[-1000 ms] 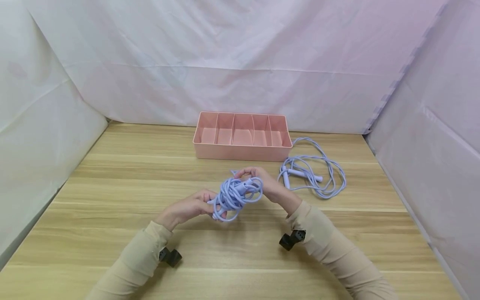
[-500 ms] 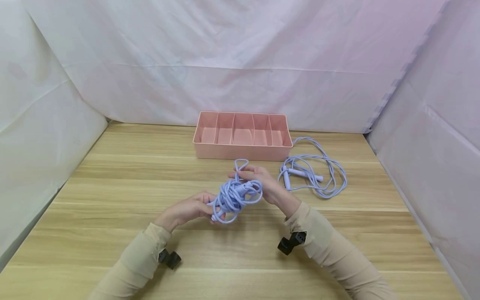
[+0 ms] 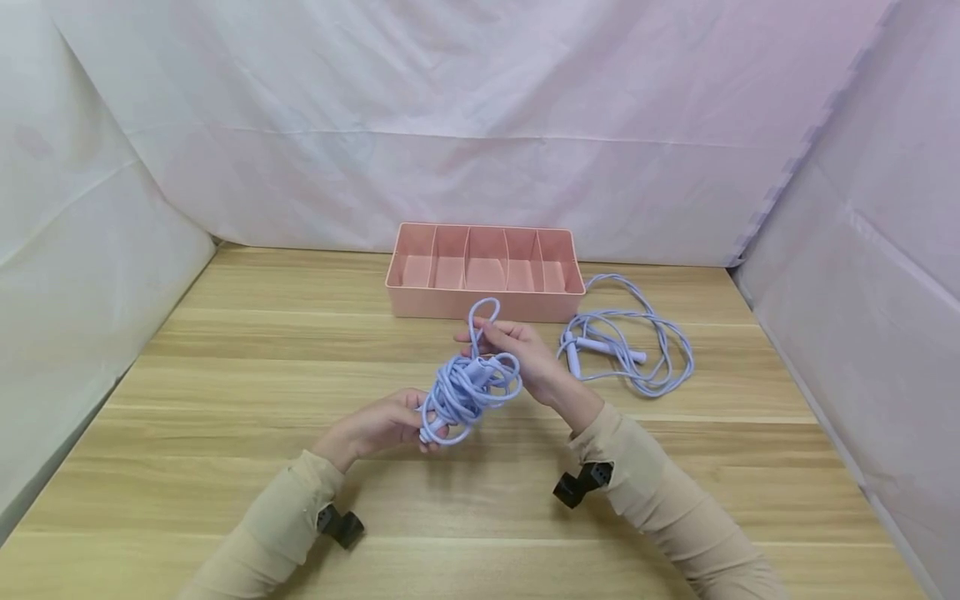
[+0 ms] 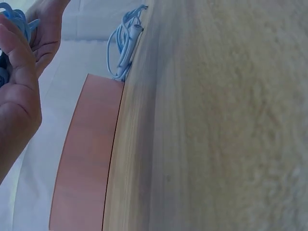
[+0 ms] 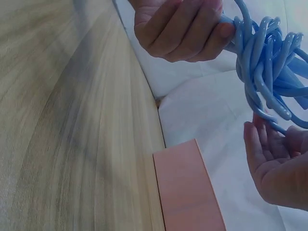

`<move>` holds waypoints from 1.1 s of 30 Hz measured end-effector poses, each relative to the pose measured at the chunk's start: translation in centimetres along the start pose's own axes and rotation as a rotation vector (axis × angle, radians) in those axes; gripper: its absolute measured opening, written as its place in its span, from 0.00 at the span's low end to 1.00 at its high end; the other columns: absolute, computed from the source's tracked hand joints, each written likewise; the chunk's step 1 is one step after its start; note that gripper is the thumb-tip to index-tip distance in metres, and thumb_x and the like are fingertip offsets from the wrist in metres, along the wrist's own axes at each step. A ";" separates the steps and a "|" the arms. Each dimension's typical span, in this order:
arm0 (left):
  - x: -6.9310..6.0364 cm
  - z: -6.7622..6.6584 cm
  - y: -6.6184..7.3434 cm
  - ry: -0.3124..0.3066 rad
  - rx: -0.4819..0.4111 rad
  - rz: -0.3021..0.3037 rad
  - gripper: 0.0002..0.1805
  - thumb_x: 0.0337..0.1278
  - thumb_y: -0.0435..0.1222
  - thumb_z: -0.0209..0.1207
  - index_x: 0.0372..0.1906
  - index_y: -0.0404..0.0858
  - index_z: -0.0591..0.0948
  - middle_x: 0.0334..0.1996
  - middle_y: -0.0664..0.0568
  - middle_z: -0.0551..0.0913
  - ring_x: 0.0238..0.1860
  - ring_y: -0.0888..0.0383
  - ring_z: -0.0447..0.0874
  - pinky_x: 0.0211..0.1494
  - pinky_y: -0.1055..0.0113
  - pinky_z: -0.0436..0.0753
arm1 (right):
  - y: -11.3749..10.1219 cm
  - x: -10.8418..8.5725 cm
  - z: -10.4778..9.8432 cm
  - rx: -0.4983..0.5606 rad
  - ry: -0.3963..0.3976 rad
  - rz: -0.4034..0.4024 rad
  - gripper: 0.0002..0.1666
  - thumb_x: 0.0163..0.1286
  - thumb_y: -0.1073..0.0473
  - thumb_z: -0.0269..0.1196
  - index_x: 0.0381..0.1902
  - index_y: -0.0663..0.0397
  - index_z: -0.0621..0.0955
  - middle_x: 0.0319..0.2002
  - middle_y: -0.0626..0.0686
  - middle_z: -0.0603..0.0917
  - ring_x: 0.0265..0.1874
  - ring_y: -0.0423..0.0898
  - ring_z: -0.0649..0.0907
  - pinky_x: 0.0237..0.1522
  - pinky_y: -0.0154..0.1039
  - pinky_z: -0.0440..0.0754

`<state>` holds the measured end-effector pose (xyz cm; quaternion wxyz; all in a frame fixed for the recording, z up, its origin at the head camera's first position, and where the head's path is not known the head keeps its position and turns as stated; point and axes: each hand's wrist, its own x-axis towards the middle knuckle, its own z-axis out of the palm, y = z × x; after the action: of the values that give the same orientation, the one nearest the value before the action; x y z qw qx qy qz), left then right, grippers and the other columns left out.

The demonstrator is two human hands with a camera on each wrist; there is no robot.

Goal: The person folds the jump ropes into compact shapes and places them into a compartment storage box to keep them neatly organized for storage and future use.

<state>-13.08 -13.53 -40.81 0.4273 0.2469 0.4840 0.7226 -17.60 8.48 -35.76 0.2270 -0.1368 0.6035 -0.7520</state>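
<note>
A light blue jump rope (image 3: 459,393), wound into a knotted bundle with its handles tucked among the coils, is held above the table in the head view. My left hand (image 3: 378,427) grips the bundle's lower left end around a handle. At its upper side, my right hand (image 3: 528,358) pinches a strand whose small loop sticks up past the fingers. In the right wrist view the coils (image 5: 262,72) hang between both hands, the left hand (image 5: 180,31) curled at the handle end. Only a sliver of the bundle shows in the left wrist view.
A pink box (image 3: 427,302) with several compartments stands at the back of the wooden table (image 3: 225,358). Right of it lies a second light blue jump rope (image 3: 592,344), loosely looped with two handles. White cloth (image 3: 480,100) encloses the back and sides.
My right hand has risen slightly, drawing the strand's loop up and away from the bundle, so more of it shows. My left hand keeps hold of the bundle, which tilts slightly.
</note>
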 end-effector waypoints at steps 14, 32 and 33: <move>-0.2 -0.2 -0.1 -0.077 -0.098 -0.014 0.08 0.57 0.34 0.51 0.35 0.45 0.81 0.30 0.60 0.84 0.30 0.67 0.80 0.36 0.76 0.79 | 0.1 0.3 -0.7 -0.089 0.059 -0.128 0.22 0.63 0.70 0.56 0.54 0.75 0.70 0.35 0.54 0.85 0.37 0.46 0.84 0.46 0.41 0.80; -0.8 -0.7 -0.1 -0.095 -0.201 -0.005 0.08 0.60 0.35 0.50 0.37 0.42 0.80 0.29 0.59 0.83 0.30 0.67 0.80 0.35 0.78 0.79 | -0.2 0.7 -1.4 -0.342 -0.064 -0.537 0.11 0.55 0.78 0.59 0.38 0.72 0.73 0.28 0.46 0.83 0.25 0.43 0.82 0.28 0.40 0.82; -0.8 -0.7 -0.1 -0.095 -0.202 -0.001 0.09 0.60 0.34 0.49 0.37 0.42 0.80 0.29 0.59 0.83 0.30 0.67 0.80 0.35 0.78 0.79 | -0.2 0.7 -1.4 -0.359 -0.056 -0.556 0.12 0.55 0.78 0.60 0.38 0.72 0.73 0.27 0.47 0.83 0.25 0.42 0.82 0.27 0.39 0.82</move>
<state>-13.17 -14.59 -41.11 0.4728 0.2364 0.3878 0.7551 -18.90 9.36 -35.98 0.0017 -0.3549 0.6595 -0.6626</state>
